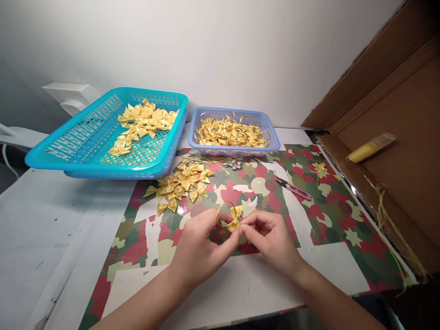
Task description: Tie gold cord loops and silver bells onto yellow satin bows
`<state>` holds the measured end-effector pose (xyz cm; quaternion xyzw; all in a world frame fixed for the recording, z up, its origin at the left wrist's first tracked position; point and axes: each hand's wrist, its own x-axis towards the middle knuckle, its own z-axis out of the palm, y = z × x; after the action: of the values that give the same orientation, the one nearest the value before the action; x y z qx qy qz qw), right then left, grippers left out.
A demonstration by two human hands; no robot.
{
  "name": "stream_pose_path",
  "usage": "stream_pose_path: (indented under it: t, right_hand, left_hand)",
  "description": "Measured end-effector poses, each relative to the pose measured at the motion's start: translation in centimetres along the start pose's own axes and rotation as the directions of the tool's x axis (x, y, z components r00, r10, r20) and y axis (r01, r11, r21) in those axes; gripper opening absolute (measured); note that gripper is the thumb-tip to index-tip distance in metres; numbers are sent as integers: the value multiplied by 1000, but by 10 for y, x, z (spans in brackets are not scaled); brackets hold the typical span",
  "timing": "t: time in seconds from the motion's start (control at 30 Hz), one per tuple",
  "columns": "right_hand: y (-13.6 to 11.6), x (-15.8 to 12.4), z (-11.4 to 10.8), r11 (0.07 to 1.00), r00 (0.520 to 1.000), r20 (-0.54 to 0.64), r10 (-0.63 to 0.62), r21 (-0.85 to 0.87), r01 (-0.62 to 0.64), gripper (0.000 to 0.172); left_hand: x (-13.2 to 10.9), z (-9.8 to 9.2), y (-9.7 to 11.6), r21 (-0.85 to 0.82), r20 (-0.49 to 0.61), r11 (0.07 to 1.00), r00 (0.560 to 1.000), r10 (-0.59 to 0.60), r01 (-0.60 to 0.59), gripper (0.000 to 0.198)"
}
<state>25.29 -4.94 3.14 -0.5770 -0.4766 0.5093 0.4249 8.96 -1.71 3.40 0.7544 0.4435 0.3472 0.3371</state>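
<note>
Near the middle of the table my left hand (202, 245) pinches a yellow ribbon bow (236, 212) between thumb and fingers. A loop of gold wire (219, 211) stands out from the bow on its left side. At the bow's centre sits a small silver bell (240, 218). My right hand (270, 233) has thumb and forefinger pressed together right by the bell; what lies between those fingertips is too small to make out. Beyond my hands is a pile of loose yellow bows (182, 181), with several silver bells (233, 164) and straight gold wires (206, 160) behind it.
A turquoise basket (68, 158) with bows stands back left, stacked on a blue one. A smaller blue basket (237, 149) holds wired bows. Pink thread snips (295, 189) lie to the right. A cardboard wall (395, 91) carries a yellow tube (371, 147) and hanging threads (395, 229).
</note>
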Motion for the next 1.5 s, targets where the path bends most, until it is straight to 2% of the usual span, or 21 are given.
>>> stream_pose_path:
  t: [0.2, 0.4, 0.5, 0.87, 1.03, 1.3, 1.5]
  right_hand:
    - [1, -1, 2, 999, 1000, -6, -26, -44, 26, 14]
    - [2, -1, 2, 998, 999, -15, -37, -52, 36, 14]
    - [2, -2, 2, 998, 999, -21, -37, -42, 36, 15]
    - [5, -1, 2, 997, 998, -31, -56, -47, 54, 15]
    - [5, -1, 4, 997, 998, -37, -58, -58, 56, 14]
    - [6, -1, 3, 999, 999, -31, -41, 5, 41, 16]
    - [7, -2, 6, 995, 990, -95, -104, -10, 103, 16]
  left_hand:
    - [3, -2, 2, -30, -4, 998, 999, -54, 54, 12]
    - [5, -5, 5, -131, 89, 969, 976, -201, 211, 17]
    - [5, -5, 5, -160, 110, 954, 965, -237, 253, 18]
    - [5, -5, 6, -139, 71, 960, 970, -234, 242, 17]
    - [6, -5, 6, -184, 72, 949, 967, -245, 255, 17]
    - [5, -4, 5, -305, 136, 882, 933, -335, 361, 20]
    - [6, -3, 7, -282, 77, 905, 948, -309, 318, 19]
